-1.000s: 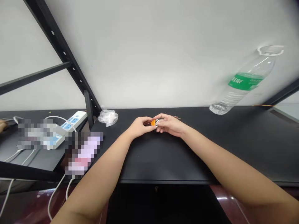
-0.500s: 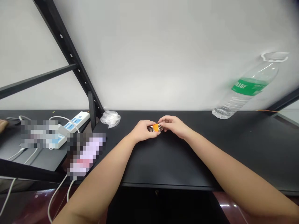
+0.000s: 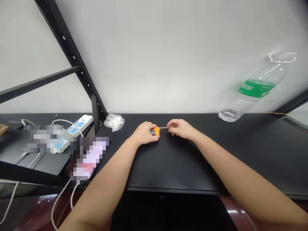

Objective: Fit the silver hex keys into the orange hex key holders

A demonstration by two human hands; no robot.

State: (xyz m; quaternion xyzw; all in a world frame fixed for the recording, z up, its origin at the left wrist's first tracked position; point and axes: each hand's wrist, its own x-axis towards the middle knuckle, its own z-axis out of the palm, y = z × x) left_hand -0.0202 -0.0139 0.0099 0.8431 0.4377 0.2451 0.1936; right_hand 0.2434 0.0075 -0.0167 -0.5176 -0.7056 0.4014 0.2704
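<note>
My left hand (image 3: 145, 133) is closed around an orange hex key holder (image 3: 156, 131), with several silver keys lying side by side in it. One longer hex key (image 3: 164, 128) sticks out of the holder's right side. My right hand (image 3: 180, 129) pinches the outer end of that key between thumb and fingers. Its inner end still meets the holder. Both hands are just above the black table (image 3: 178, 163); whether they rest on it I cannot tell. My left fingers cover part of the holder.
A crumpled clear plastic bag (image 3: 114, 122) lies by the wall, left of my hands. A large bottle with a green label (image 3: 257, 88) leans at the back right. Leftward are a blurred phone (image 3: 90, 158), a white power strip (image 3: 78, 125), cables, a black metal frame (image 3: 69, 48) and another person's hand (image 3: 3, 129).
My right hand has drawn one hex key out rightward, so a length of it now shows between my hands. My left hand has shifted slightly left with the holder.
</note>
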